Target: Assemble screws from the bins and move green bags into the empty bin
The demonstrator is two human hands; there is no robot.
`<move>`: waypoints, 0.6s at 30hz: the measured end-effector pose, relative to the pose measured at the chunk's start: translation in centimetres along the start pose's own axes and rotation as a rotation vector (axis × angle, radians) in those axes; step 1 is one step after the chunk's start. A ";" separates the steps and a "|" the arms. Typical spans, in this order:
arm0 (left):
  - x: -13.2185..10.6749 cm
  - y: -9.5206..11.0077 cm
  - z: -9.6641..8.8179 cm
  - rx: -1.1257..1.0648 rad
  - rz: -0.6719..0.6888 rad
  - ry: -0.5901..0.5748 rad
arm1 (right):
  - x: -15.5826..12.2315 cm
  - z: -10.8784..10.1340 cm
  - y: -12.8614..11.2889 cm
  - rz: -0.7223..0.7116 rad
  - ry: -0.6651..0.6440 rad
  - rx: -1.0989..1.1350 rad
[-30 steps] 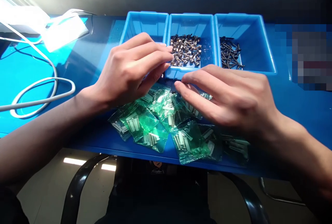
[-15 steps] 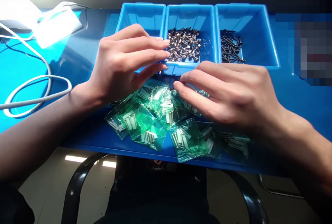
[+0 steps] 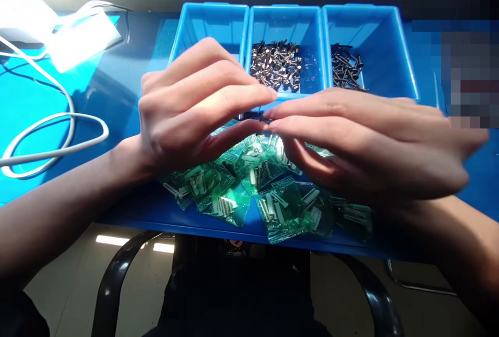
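Over the front edge of the blue bins, my left hand (image 3: 191, 108) has its thumb and forefinger apart. From the other side comes my right hand (image 3: 370, 144), palm down with long outstretched fingers, the thumb lower down. Its fingertips meet the left thumb tip. Small dark pieces (image 3: 253, 116) show in the gap there, too small and shaded to name; whether either hand touches them I cannot tell. Under both hands lie several green-tinted clear plastic bags (image 3: 283, 215) containing screws and white wall plugs. The palms are hidden.
Three blue bins stand side by side: a left bin (image 3: 214, 7), a middle bin (image 3: 312, 61) with shiny hex-head screws (image 3: 276, 66), and a right bin (image 3: 390, 61) with dark longer screws (image 3: 345, 69). A white cable (image 3: 72, 103) loops at left. Black chair armrests (image 3: 111, 274) flank my lap.
My left hand has moved slightly right and opened between thumb and forefinger. My right hand has turned flatter, its fingers straightened, and its fingertips now meet the left thumb.
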State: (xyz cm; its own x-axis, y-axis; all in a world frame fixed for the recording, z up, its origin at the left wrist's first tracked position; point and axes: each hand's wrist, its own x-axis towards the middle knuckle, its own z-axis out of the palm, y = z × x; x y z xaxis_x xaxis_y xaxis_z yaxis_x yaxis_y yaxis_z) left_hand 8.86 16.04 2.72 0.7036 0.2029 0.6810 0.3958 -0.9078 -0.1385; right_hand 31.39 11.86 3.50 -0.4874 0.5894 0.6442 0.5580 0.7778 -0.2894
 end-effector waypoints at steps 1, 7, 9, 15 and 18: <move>0.0 0.0 0.0 -0.008 0.011 0.004 | 0.1 0.1 0.0 -0.007 -0.012 0.022; -0.1 0.5 -0.8 0.009 -0.039 -0.040 | 0.8 -0.2 0.1 0.201 -0.146 0.270; -0.1 0.8 -1.1 0.017 -0.013 -0.043 | 0.8 -0.4 -0.1 0.251 -0.167 0.271; -0.3 1.3 -1.2 0.032 -0.074 -0.066 | 0.6 -0.4 -0.6 0.263 -0.119 0.206; -0.3 1.1 -0.9 0.016 -0.018 -0.044 | 0.9 -0.5 -0.4 0.214 -0.167 0.189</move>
State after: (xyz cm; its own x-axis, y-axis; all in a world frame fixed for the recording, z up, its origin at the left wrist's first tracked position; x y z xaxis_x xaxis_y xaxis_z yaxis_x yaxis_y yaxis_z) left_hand 8.49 14.67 3.01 0.7217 0.2353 0.6509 0.4176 -0.8980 -0.1384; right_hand 31.07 11.93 4.52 -0.4849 0.7593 0.4340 0.5325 0.6499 -0.5422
